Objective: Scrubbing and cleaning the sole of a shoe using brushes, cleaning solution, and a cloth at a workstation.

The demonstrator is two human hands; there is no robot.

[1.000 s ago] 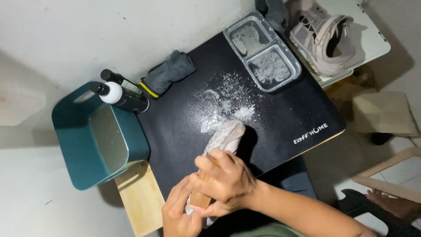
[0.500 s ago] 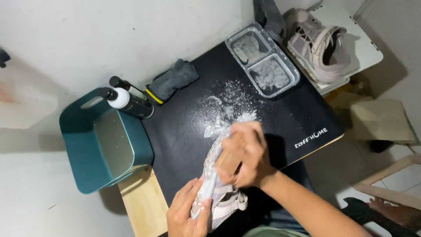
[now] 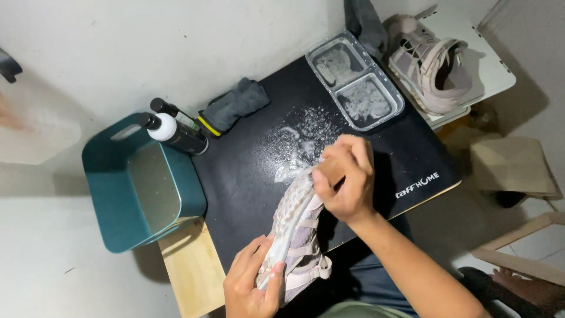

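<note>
- Sandal [image 3: 294, 235], pale lilac with straps, lies sole-side up across the near edge of the black mat [image 3: 253, 182], toe toward 1 o'clock, heel strap hanging off at 6 o'clock. Head view only.
- Right hand [image 3: 347, 179]: fingers closed together around a small wooden-backed brush [image 3: 331, 171], pressed against the sandal's toe end.
- Left hand [image 3: 250, 285]: at 7 o'clock of the sandal, fingers wrapped and clamped on its heel end.
- White foam flecks [image 3: 306, 132] are scattered over the mat at 12 o'clock of the sandal.
- Clear two-compartment tray [image 3: 355, 79] sits on the mat's far corner at 1 o'clock, both compartments holding cloudy liquid.
- Second sandal [image 3: 432, 62] rests on a white surface [image 3: 491, 65] at 2 o'clock, just beyond the tray.
- Grey cloth [image 3: 235, 103] lies at 11 o'clock on the mat edge; a dark bottle with white cap [image 3: 176, 132] lies on its side just beside it.
- Teal bin [image 3: 141, 182] stands at 9 o'clock, touching the mat's left edge, above a wooden board [image 3: 191, 271].
</note>
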